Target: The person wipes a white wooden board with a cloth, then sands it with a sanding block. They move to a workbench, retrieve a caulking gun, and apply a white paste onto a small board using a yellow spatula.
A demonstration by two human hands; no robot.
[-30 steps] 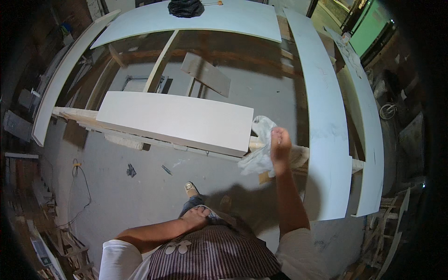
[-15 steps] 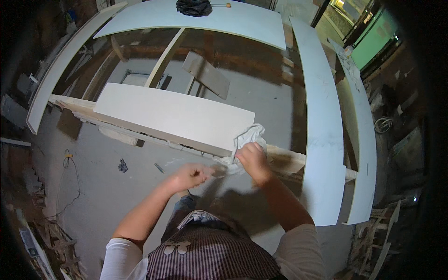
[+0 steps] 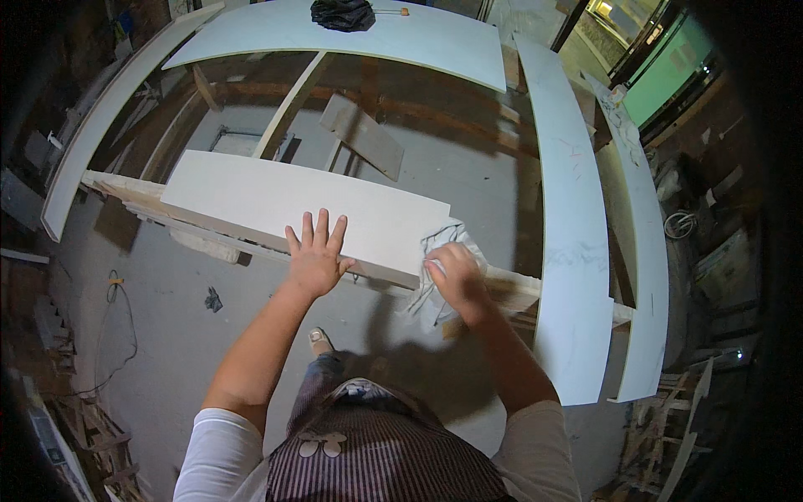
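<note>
We had our left hand (image 3: 316, 258) flat on the white board (image 3: 284, 205), fingers spread and open, the palm pressing near the board's front edge and gripping nothing. Our right hand (image 3: 454, 279) was closed around a crumpled white cloth (image 3: 437, 251), holding it against the right end of the same board, where the corner met the wooden rail (image 3: 510, 289) beneath.

The board itself lay lengthwise across that rail — a pale, rough beam that ran from the left side of the view to the right, passing under the board and on toward the long white panels. It sat tilted in the picture, its left end higher in the frame, directly in front of us and well above the grey floor (image 3: 167, 335).

Around it stood more white pieces: a wide panel (image 3: 335, 33) at the far side with a black bundle (image 3: 343, 14) lying on it, a long narrow panel (image 3: 577, 234) to our right, another beside that (image 3: 648, 276), and a curved strip (image 3: 109, 117) along the left. A smaller grey board (image 3: 364, 134) leaned beyond the one we worked on.

Below, our striped apron (image 3: 368, 452) and one shoe (image 3: 319, 338) showed, and a thin cable (image 3: 125, 335) trailed across the floor to the left — near some scrap timber (image 3: 92, 427) in the corner.
</note>
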